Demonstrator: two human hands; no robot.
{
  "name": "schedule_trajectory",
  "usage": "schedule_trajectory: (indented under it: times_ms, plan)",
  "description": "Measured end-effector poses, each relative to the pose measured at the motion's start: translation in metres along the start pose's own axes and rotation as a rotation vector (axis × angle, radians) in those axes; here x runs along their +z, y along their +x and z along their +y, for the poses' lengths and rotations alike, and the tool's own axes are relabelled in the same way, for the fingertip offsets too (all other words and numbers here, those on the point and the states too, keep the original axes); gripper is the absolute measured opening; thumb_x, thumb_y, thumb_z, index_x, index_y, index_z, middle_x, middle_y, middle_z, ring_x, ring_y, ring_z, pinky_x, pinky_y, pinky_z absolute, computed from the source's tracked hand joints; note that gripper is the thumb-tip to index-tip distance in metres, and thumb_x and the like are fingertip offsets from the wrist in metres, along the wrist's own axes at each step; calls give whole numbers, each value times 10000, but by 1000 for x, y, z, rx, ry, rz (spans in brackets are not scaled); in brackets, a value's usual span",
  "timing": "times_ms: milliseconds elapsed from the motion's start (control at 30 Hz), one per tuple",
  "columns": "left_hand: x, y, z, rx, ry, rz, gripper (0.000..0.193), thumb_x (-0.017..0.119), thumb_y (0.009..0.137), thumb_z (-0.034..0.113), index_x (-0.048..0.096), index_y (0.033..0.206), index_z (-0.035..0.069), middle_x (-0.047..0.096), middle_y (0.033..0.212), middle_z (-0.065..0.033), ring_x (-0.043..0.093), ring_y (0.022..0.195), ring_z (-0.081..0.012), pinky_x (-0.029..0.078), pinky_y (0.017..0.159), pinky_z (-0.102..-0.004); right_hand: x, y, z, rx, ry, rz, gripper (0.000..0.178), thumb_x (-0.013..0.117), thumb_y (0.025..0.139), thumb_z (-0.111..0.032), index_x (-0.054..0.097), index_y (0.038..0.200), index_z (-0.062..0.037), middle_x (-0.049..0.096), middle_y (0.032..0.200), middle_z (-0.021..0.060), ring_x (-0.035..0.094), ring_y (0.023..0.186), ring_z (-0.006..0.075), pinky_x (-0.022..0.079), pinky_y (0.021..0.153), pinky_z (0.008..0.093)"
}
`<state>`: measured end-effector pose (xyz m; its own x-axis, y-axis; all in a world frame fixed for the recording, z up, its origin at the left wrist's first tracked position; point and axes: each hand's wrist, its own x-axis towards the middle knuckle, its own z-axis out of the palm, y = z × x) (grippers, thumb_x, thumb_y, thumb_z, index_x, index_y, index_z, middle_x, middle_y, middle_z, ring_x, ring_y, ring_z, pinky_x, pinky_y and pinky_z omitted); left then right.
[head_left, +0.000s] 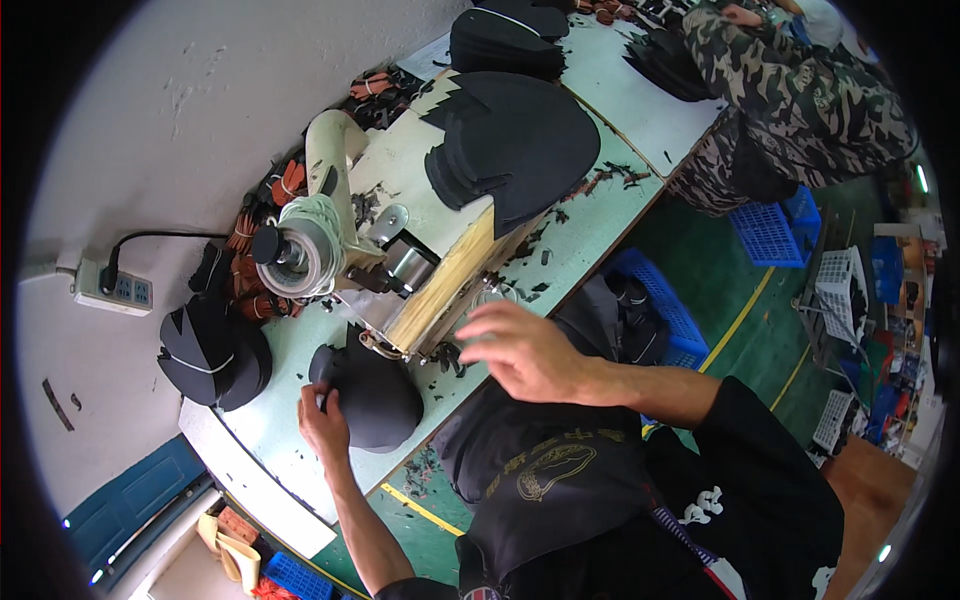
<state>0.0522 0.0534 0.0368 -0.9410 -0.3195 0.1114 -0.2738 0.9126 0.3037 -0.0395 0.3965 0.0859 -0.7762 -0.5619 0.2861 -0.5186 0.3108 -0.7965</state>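
Note:
My left hand pinches the left edge of a black cut piece, leather-like with a rounded body and a pointed tip, lying on the bench left of the machine. Whether it is one layer or several is hard to tell. My right hand hovers at the bench's front edge, holding nothing, its fingers apart and slightly blurred. Just beyond it stands a skiving-type machine with a metal roller and a wooden strip. Behind that lies a large stack of similar black pieces with jagged edges.
A tied black bundle sits at the bench's left end by the wall, near a power socket. Dark scraps litter the bench. A blue basket stands below on the right. A person in camouflage clothing works at the far right.

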Motion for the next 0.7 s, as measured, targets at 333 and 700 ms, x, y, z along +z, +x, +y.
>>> schedule_trajectory:
  times_ms: [333,700]
  plan:
    - [-23,47,132,-164,-840,-420,234,632,929,124,685,1106,-21,724,986,-83,642,912,-121,491,822,-268,-15,20,-11,585,746,-272,314,586,903,-47,621,1214,-27,653,1180,93,614,1053,134,475,928,282]
    - [-10,63,173,-526,-623,-174,240,718,844,225,720,941,5,726,777,-77,658,687,-123,508,676,-275,-18,75,27,453,182,-192,326,537,865,-35,663,1163,-1,721,1049,126,669,837,166,513,769,300]
